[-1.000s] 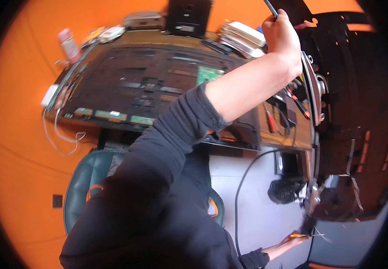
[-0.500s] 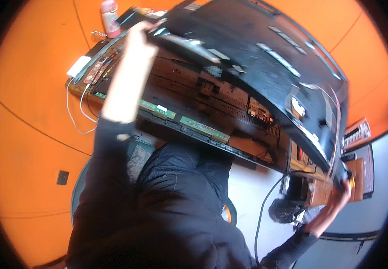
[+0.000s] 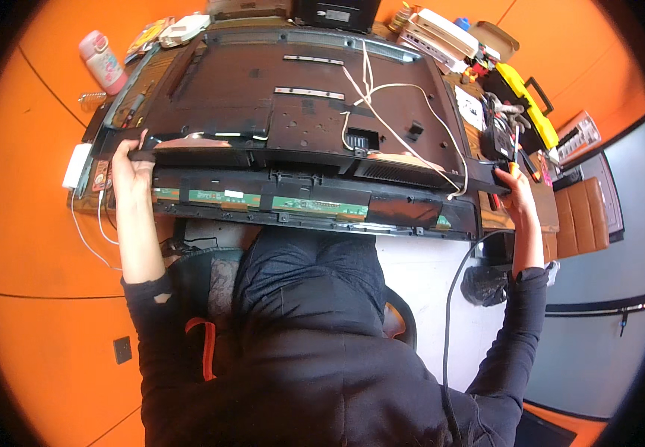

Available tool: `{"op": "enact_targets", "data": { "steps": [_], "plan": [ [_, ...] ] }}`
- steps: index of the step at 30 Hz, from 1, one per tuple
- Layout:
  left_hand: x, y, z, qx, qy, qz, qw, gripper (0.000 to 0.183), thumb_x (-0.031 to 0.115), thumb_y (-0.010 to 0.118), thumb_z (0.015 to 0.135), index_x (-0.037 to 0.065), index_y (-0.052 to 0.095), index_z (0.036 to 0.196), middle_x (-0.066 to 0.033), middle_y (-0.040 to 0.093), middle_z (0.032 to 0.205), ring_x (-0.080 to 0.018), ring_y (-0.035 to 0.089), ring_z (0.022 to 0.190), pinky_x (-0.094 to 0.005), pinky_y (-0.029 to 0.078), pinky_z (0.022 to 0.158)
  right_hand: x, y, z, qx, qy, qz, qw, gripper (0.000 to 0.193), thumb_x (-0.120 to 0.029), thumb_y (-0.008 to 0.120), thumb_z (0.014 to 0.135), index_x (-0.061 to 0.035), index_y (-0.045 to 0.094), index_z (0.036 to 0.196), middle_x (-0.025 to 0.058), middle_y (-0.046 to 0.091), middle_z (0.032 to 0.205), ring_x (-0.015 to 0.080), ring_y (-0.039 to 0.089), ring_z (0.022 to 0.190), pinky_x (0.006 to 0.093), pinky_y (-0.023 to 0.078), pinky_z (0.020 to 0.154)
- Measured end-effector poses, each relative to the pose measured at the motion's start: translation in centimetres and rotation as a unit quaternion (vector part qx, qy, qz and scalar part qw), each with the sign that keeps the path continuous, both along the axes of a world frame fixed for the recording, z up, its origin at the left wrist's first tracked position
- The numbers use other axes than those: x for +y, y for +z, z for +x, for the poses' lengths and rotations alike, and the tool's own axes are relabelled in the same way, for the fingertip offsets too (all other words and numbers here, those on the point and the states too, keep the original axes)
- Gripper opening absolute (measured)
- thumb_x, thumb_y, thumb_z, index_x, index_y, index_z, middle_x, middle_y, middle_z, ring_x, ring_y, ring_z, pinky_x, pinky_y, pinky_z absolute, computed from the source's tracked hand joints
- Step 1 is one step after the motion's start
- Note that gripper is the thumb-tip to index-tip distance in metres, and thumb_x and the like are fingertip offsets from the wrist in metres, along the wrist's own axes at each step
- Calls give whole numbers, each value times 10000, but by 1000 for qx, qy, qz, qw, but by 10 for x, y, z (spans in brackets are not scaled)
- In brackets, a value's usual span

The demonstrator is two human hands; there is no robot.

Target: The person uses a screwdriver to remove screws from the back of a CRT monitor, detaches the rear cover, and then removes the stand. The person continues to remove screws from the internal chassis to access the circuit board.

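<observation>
A large black back cover [image 3: 292,104] of a flat screen lies across the open screen chassis [image 3: 300,205] on the table, with white cables [image 3: 389,127] trailing over it. My left hand [image 3: 130,167] grips the cover's near left corner. My right hand [image 3: 517,195] grips its near right corner. Green circuit strips [image 3: 315,205] show along the chassis edge below the cover.
A pink bottle [image 3: 102,59] stands at the table's far left. White boxes [image 3: 441,33], a yellow and black tool case [image 3: 527,104] and hand tools [image 3: 501,123] crowd the right side. A brown chair [image 3: 579,216] stands right. A black cable [image 3: 456,298] hangs by my right arm.
The back cover was held tilted up in the air by both hands; it now lies flat over the chassis, still gripped at both near corners.
</observation>
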State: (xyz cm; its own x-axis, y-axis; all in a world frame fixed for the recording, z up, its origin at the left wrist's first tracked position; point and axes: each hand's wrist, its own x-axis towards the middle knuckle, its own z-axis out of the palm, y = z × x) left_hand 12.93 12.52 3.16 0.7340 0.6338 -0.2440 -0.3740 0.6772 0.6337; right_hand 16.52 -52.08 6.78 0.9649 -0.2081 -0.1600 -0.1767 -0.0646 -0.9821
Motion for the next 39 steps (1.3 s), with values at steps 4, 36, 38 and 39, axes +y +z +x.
{"op": "enact_targets", "data": {
  "steps": [4, 36, 38, 39],
  "plan": [
    [0, -11, -13, -12, -44, -9, 999, 332, -88, 448, 700, -144, 431, 1027, -229, 536, 1070, -291, 539, 1018, -374, 403, 945, 4, 12, -7, 14, 4, -120, 993, 179, -239, 638, 804, -74, 567, 811, -40, 559, 661, 32, 479, 521, 197, 329, 436],
    [7, -71, -77, -207, 12, 69, 976, 515, -19, 442, 716, -18, 403, 1229, -179, 478, 1211, -339, 437, 1130, -477, 328, 978, 22, -46, -30, -219, -88, -148, 961, 91, -121, 567, 866, -108, 530, 949, -84, 371, 592, -9, 268, 420, 161, 186, 365],
    [2, -72, -78, -236, -5, 57, 970, 522, -23, 439, 712, -8, 407, 1232, -177, 473, 1217, -338, 437, 1131, -481, 326, 979, 22, -44, -30, -218, -86, -137, 962, 97, -111, 573, 860, -92, 533, 946, -77, 408, 618, -8, 300, 443, 160, 194, 379],
    [0, -72, -78, -235, -6, 62, 970, 524, -23, 438, 711, -5, 407, 1233, -178, 469, 1221, -339, 435, 1133, -483, 324, 980, 22, -43, -31, -191, -112, -131, 966, 99, -106, 577, 857, -85, 535, 945, -73, 427, 630, -7, 315, 454, 159, 199, 387]
  ]
}}
